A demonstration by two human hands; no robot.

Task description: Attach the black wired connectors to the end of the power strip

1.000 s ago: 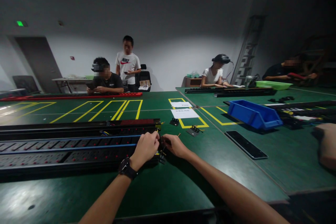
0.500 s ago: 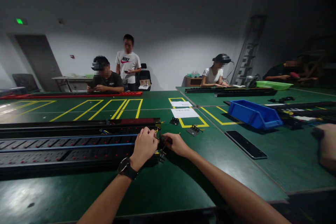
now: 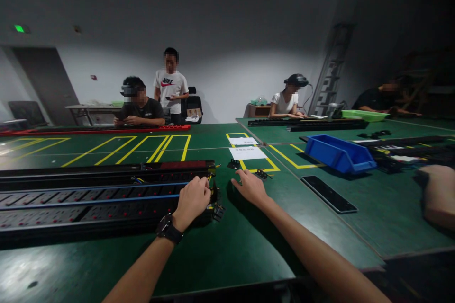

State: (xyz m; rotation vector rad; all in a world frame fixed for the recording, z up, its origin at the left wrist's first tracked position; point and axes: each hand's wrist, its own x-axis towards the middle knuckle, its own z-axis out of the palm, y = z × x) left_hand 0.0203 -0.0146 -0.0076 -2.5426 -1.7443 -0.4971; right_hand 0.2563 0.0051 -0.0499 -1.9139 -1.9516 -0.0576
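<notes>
Left hand at the right end of the strip, right hand apart.
The strip lies on the table, a bracket just beyond the right hand; whether either grips anything, I cannot tell.

Green tabletop open between black bracket and phone; blue bin obstructs behind phone

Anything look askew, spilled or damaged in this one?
No evident spill or damage. A small black piece sits tilted, out of line with the nearest socket strip, by the left hand; whether it is attached is unclear. A phone lies slanted, farther right.
</notes>
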